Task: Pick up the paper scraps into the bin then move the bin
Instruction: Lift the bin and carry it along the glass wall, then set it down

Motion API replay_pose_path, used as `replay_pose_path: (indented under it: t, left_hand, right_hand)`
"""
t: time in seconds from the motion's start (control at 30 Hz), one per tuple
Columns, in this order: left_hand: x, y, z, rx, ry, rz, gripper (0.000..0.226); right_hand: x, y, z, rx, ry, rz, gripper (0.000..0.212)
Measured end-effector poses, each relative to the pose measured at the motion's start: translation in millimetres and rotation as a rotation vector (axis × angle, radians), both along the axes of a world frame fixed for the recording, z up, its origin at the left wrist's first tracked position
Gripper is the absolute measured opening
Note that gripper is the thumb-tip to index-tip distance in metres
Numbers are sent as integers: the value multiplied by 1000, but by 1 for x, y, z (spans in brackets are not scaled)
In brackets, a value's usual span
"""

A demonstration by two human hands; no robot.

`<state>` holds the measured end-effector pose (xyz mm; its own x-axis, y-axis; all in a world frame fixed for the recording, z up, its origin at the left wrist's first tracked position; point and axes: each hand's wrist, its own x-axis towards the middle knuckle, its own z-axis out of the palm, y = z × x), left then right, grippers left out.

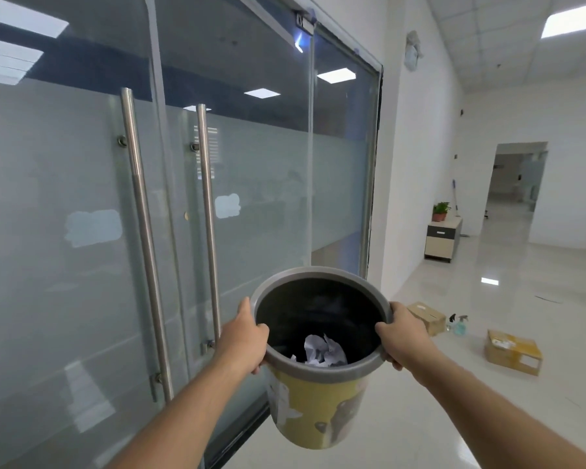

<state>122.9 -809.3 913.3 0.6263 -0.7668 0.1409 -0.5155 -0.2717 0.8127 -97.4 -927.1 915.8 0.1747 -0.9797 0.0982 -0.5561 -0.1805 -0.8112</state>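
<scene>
A round bin (313,411) with a yellow patterned wall, a grey rim and a dark inside hangs in the air in front of me, off the floor. Crumpled white paper scraps (323,352) lie at its bottom. My left hand (246,336) grips the rim on the left side, fingers curled over the edge. On the opposite side my right hand (401,333) clasps the rim the same way.
Frosted glass doors with two tall steel handles (142,231) fill the left, close by. To the right runs a glossy tiled corridor with two cardboard boxes (513,352), a spray bottle (459,324) and a small cabinet (442,238) bearing a potted plant.
</scene>
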Motion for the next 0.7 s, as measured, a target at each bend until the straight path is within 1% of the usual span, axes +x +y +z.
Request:
replay_pose_path:
  t: [0.1, 0.3, 0.43, 0.57, 0.7]
  left_hand:
    - [9, -41, -7, 21, 3, -26, 55]
    - [13, -132, -21, 34, 4, -10, 61]
    - [14, -195, -22, 29, 10, -11, 57]
    - [15, -248, -21, 23, 26, -3, 47]
    - [28, -286, -27, 36, 23, 11, 50]
  right_hand:
    - [6, -40, -8, 16, -2, -5, 29]
    - [12, -131, -26, 26, -8, 0, 26]
    - [12, -199, -27, 25, -8, 15, 26]
    - [20, -257, -27, 15, 10, 25, 27]
    - [37, -302, -39, 19, 16, 38, 26]
